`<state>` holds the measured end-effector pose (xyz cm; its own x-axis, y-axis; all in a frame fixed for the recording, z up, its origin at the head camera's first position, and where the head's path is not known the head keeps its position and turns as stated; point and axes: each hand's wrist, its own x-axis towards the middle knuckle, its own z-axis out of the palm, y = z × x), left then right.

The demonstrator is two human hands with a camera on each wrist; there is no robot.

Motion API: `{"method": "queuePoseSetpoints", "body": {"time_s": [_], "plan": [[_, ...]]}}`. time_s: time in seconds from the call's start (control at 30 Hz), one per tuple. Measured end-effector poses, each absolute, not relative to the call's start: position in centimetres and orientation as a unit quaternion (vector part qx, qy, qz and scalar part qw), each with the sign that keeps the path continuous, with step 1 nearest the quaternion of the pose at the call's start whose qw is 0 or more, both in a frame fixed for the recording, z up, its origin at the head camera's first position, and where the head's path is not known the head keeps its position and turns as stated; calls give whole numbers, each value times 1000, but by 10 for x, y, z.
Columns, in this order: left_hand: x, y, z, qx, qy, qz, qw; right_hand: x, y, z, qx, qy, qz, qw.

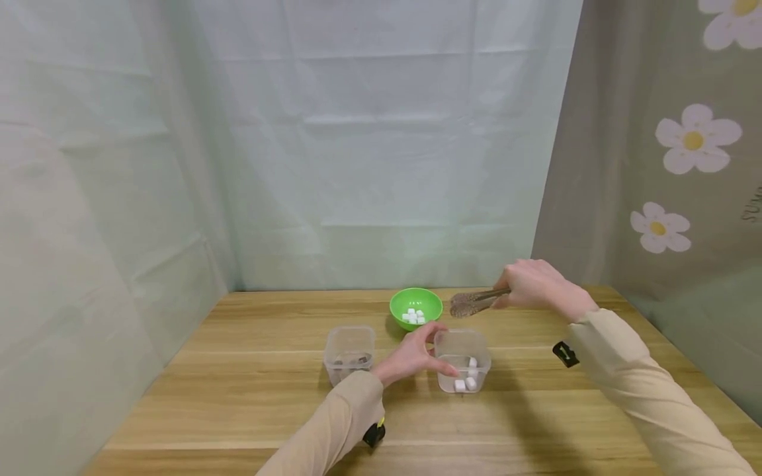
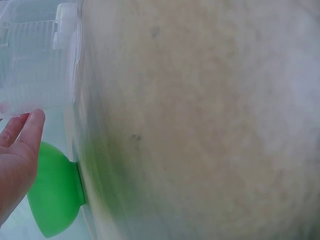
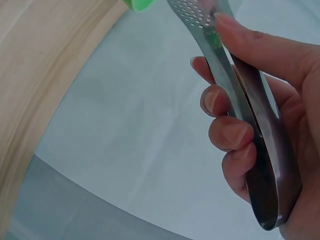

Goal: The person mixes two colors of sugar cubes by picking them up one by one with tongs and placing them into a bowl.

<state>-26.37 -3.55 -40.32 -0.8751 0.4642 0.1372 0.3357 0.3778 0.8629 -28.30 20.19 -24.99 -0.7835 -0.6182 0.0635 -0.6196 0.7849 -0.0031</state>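
My right hand (image 1: pixel 530 284) holds metal tongs (image 3: pixel 270 135) with perforated heads, raised above the table to the right of a green bowl (image 1: pixel 417 297). Its fingers curl round one arm of the tongs and the thumb lies along the other. Several white cubes (image 1: pixel 412 317) lie in the bowl. With thumb and fingers spread around its left side, my left hand (image 1: pixel 411 357) grips a clear plastic container (image 1: pixel 461 338). A few white cubes (image 1: pixel 471 383) are at the bottom of this container. In the left wrist view, the fingertips meet the wall of the container (image 2: pixel 35 65).
A second clear plastic container (image 1: pixel 350 336) stands left of my left hand, with small dark pieces in it. The wooden table (image 1: pixel 238 396) meets pale curtains (image 1: pixel 381 165) at its back and sides. White flowers (image 1: pixel 696 139) are printed on the right curtain.
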Motion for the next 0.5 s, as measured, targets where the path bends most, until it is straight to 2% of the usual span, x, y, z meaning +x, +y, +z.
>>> {"method": "queuePoseSetpoints", "body": {"time_s": [0.5], "plan": [[-262,-35,-402,241,832,496,60,-274,192,-271,361,-931,-8,-45]]}}
